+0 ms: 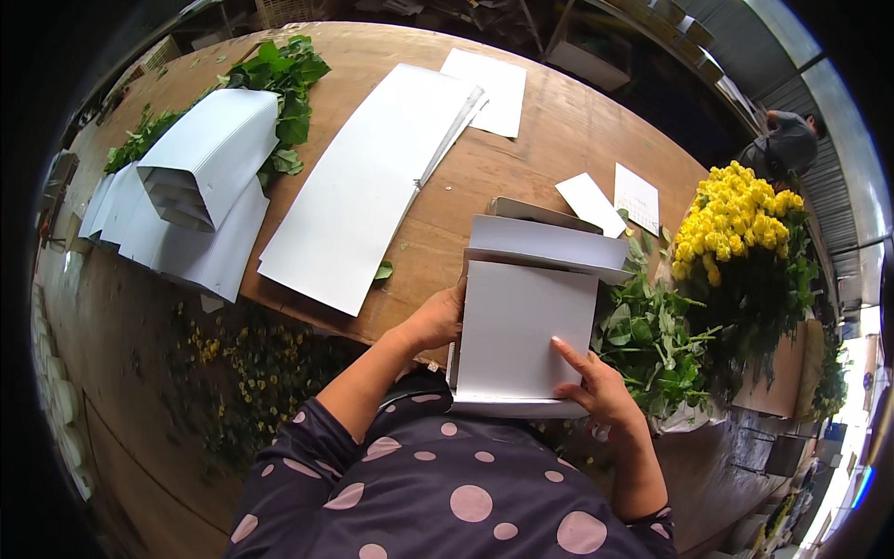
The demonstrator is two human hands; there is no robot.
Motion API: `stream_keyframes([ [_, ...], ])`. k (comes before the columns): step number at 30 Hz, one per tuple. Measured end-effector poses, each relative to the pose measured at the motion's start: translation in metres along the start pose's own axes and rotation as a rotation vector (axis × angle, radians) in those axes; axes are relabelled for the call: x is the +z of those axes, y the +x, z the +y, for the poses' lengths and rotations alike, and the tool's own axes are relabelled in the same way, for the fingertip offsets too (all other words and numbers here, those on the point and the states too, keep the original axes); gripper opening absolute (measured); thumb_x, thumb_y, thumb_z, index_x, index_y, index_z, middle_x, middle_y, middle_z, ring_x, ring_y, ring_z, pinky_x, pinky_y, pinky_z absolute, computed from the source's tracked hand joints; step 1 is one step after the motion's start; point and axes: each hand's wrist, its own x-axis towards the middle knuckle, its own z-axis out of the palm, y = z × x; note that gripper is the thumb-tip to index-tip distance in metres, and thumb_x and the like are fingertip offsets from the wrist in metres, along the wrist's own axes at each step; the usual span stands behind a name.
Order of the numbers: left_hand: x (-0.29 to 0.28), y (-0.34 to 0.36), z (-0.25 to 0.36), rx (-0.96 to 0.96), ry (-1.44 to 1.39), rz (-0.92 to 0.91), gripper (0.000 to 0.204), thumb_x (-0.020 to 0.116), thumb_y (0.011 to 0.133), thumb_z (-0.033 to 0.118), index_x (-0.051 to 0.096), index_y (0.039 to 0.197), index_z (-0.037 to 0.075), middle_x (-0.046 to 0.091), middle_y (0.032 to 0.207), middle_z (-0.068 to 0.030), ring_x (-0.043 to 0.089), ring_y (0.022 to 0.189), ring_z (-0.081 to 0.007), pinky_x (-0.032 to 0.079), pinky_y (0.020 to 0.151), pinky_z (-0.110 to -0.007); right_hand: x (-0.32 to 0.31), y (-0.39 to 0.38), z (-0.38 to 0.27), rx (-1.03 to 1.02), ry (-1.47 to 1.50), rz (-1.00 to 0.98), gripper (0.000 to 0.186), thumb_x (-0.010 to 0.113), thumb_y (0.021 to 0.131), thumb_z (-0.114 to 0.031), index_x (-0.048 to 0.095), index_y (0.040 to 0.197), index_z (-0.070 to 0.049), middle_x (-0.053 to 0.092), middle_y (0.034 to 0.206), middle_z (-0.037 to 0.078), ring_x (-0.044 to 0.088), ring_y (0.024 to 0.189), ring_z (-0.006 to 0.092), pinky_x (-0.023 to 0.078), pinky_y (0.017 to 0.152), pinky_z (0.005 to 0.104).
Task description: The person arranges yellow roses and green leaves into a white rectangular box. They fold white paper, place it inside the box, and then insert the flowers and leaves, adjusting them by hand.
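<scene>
My left hand (435,319) grips the left side of a white cardboard box (521,317) with folded flaps, held at the front edge of the wooden table (307,65). The fingers of that hand are partly hidden behind the cardboard. My right hand (599,389) holds the box's lower right part, its index finger resting on the white inner panel and the other fingers bent. Long white cardboard sheets (354,196) lie to the left of the box. Cut green stems with leaves (652,345) lie just right of it.
Folded white sleeves (205,149) sit on leaves (279,93) at left. Yellow roses (736,224) stand at right, with a person (787,144) beyond them. Small white cards (636,191) and a sheet (494,79) lie farther back. Fallen petals (214,345) litter the floor.
</scene>
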Motion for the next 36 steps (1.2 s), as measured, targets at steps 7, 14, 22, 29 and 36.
stream_keyframes([
  [7,-0.018,-0.005,0.004,-0.193,-0.515,0.099,0.056,0.052,0.08,0.004,0.027,0.13,0.008,0.054,0.103,-0.0055,0.05,0.072,-0.011,0.043,0.063,-0.024,0.0,0.007,0.002,0.025,-0.141,-0.037,0.067,0.066,0.068,-0.03,0.032,0.125,-0.038,0.05,0.077,0.013,0.052,0.069,0.0294,0.041,0.067,0.0377],
  [14,-0.012,-0.009,0.026,0.217,0.255,0.313,0.052,0.046,0.076,-0.005,0.036,0.126,0.007,0.048,0.089,-0.0108,0.051,0.073,-0.0194,0.042,0.064,-0.027,0.0,0.006,-0.005,0.057,-0.198,-0.018,0.064,0.064,0.067,-0.04,0.036,0.124,-0.036,0.051,0.072,0.011,0.053,0.067,0.0295,0.043,0.064,0.0373],
  [22,-0.026,-0.01,0.085,0.215,0.863,0.423,0.038,0.05,0.075,0.0,0.048,0.112,0.003,0.048,0.092,-0.0125,0.05,0.082,-0.0275,0.043,0.071,-0.034,-0.003,0.006,-0.01,0.074,-0.331,-0.043,0.063,0.06,0.067,-0.045,0.034,0.125,-0.037,0.056,0.076,0.009,0.055,0.07,0.0281,0.044,0.063,0.036],
  [29,0.044,0.008,0.078,0.546,1.008,-0.025,0.055,0.048,0.078,0.047,0.045,0.116,0.007,0.042,0.118,-0.0167,0.035,0.115,-0.0301,0.026,0.097,-0.043,0.0,0.009,-0.004,-0.026,-0.402,-0.025,0.064,0.058,0.066,-0.05,0.034,0.125,-0.038,0.058,0.078,0.009,0.057,0.073,0.0268,0.045,0.06,0.0361],
  [36,0.058,0.018,0.06,0.476,1.177,-0.204,0.083,0.042,0.07,0.064,0.03,0.128,0.007,0.02,0.134,-0.02,0.014,0.126,-0.0327,0.009,0.102,-0.047,0.005,-0.001,0.0,0.018,-0.417,0.087,0.059,0.061,0.067,-0.043,0.04,0.122,-0.032,0.059,0.076,0.01,0.057,0.073,0.0265,0.045,0.061,0.0356],
])
